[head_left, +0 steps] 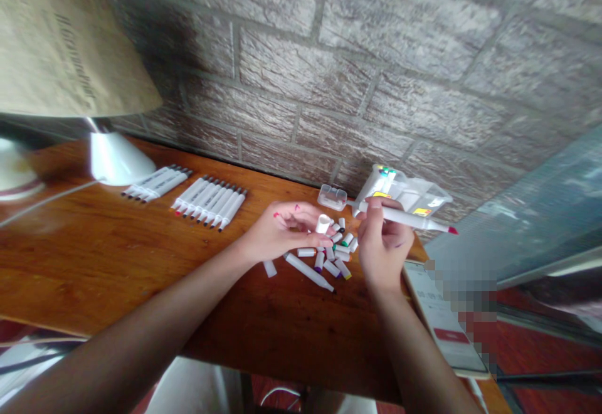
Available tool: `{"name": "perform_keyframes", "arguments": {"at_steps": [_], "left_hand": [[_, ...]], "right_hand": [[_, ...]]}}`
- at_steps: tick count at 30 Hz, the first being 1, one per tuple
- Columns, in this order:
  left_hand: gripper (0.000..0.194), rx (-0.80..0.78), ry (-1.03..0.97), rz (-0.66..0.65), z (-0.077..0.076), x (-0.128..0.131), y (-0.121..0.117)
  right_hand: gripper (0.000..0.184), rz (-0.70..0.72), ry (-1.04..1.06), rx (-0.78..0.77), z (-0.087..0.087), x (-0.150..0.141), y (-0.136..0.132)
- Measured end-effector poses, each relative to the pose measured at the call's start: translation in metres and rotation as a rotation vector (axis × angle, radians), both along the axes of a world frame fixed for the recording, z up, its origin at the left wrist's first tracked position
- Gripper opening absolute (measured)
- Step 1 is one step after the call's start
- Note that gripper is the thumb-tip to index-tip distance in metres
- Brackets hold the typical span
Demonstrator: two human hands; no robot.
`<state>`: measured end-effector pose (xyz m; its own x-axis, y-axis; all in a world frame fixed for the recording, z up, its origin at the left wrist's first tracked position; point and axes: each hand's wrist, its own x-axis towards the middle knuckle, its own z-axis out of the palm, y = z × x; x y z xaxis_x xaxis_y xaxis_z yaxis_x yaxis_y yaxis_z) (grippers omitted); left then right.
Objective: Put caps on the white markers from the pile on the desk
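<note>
Over the left edge of the heap of marker caps (332, 268), the left hand (282, 232) is half curled, thumb and fingers pinching one white cap (322, 224); two red marks show on its skin. Right of the heap, the right hand (385, 244) is closed around one uncapped marker (409, 217), its pinkish-red tip pointing right. The heap holds over ten caps, some overlapping. Just left of it lie one loose marker (308, 271) with a dark tip and one stray cap (269, 268). Farther left are two rows of markers (209, 202), roughly six and eight, their print too small to read. Beyond those, lettering on the lampshade (70, 44) begins "H.G", the rest unclear. Behind the heap stand one small clear box (332, 197) and a clear case (399, 188) bearing two yellow labels, illegible.
</note>
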<state>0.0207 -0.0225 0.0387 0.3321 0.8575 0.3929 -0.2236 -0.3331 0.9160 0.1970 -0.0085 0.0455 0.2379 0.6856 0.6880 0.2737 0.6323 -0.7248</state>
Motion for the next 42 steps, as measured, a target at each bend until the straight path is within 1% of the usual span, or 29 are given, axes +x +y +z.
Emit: {"name": "perform_keyframes", "arguments": {"at_steps": [7, 12, 15, 22, 30, 33, 35, 39, 42], "left_hand": [[0.03, -0.037, -0.015, -0.008, 0.0, -0.001, 0.0], [0.033, -0.08, -0.026, 0.002, -0.001, -0.001, 0.0], [0.032, -0.09, -0.028, -0.001, -0.001, -0.001, 0.0], [0.035, -0.074, -0.004, 0.005, 0.0, -0.001, 0.0], [0.035, -0.057, 0.009, 0.022, 0.003, -0.001, -0.002], [0.038, -0.049, 0.015, 0.032, 0.003, 0.0, -0.001], [0.039, -0.039, 0.012, 0.052, 0.002, 0.001, 0.0], [0.036, -0.017, 0.015, 0.16, 0.0, 0.001, 0.004], [0.038, 0.001, 0.018, 0.238, -0.002, 0.001, 0.006]], "right_hand": [[0.029, 0.006, 0.021, -0.013, 0.001, 0.0, 0.0], [0.027, 0.004, 0.045, -0.037, 0.001, -0.001, 0.0], [0.025, 0.007, 0.03, -0.024, 0.0, 0.0, 0.0], [0.031, 0.002, -0.004, 0.008, 0.0, 0.0, 0.001], [0.029, 0.011, 0.026, -0.011, 0.0, 0.0, 0.001], [0.032, 0.029, 0.075, -0.054, 0.0, 0.0, 0.001], [0.036, 0.044, 0.127, -0.112, 0.001, 0.001, 0.002], [0.045, 0.134, 0.293, -0.271, 0.006, 0.004, 0.009], [0.046, 0.229, 0.417, -0.363, 0.01, 0.006, 0.014]]}}
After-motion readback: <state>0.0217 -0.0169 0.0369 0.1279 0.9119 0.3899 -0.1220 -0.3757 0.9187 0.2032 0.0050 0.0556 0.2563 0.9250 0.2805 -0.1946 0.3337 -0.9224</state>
